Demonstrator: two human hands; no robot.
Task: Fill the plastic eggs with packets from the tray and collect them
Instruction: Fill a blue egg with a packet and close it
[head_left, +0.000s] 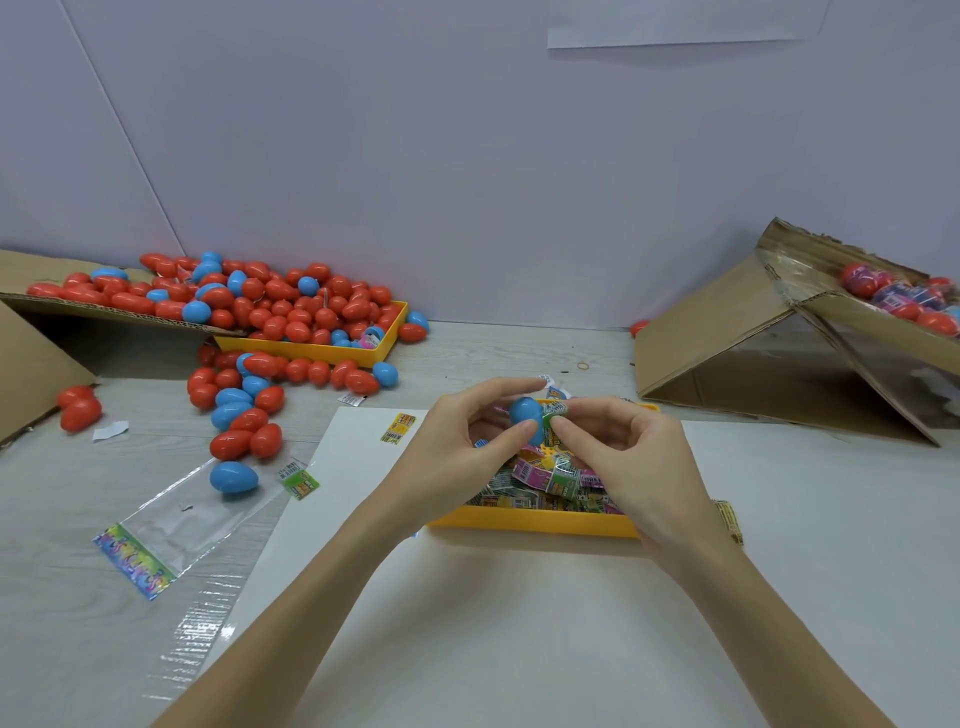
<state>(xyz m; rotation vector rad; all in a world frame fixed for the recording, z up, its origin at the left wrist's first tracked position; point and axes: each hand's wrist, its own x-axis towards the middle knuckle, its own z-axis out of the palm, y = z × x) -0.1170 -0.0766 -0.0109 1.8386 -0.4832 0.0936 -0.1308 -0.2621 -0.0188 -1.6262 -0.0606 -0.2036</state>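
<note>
My left hand holds a blue plastic egg half between thumb and fingers, above the yellow tray. My right hand pinches a green packet against the open side of that egg half. The tray holds several coloured packets; both hands cover much of it.
A heap of red and blue eggs spills from a cardboard flap and a second yellow tray at the back left. A lone blue egg lies on a clear bag. A tipped cardboard box with filled eggs stands right.
</note>
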